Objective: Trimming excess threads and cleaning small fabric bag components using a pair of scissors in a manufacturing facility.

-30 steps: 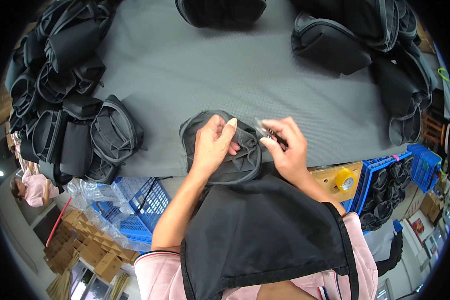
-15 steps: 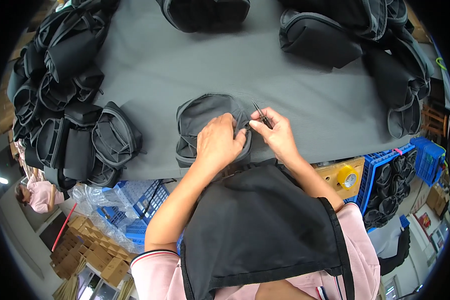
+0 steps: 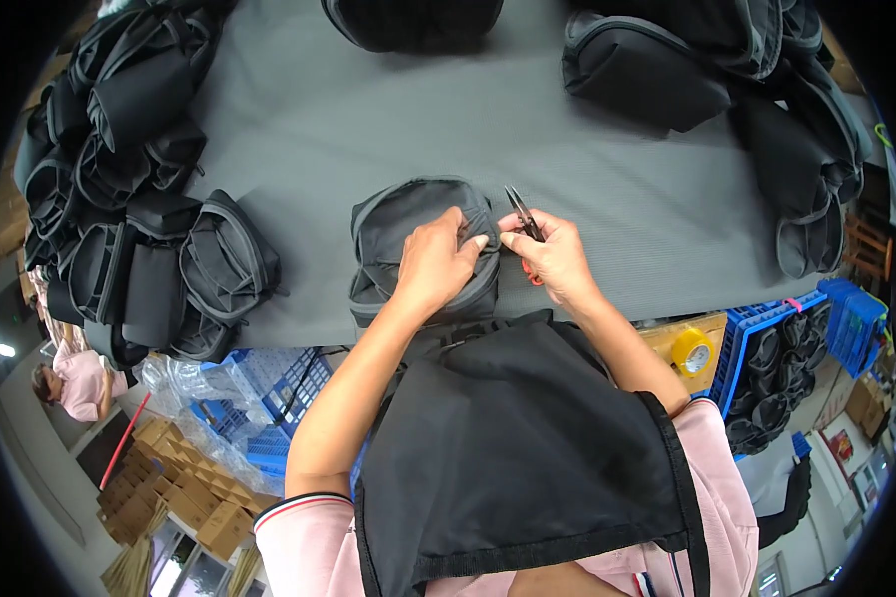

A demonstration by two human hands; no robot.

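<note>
A small black fabric pouch (image 3: 393, 224) lies opened on the grey table in front of me, its hollow inside facing up. My left hand (image 3: 436, 261) is closed on the pouch's right wall, with the thumb on the rim and the fingers reaching inside. Just right of that rim, my right hand (image 3: 562, 264) holds small scissors (image 3: 523, 214) with dark blades and a red-orange handle. The blades point up and away from me, slightly apart. Its thumb and forefinger are pinched together close to the pouch's edge; anything fine between them is too small to make out.
Black pouches (image 3: 154, 269) are heaped along the table's left side, and more pouches (image 3: 657, 80) lie at the far right. Below the right edge sit a yellow tape roll (image 3: 690, 352) and a blue crate (image 3: 737, 343) of pouches. Another person (image 3: 78, 381) is at far left.
The scissors have turned in my right hand, so both blades and the red-orange handle now show. My left hand keeps its hold on the pouch's wall.
</note>
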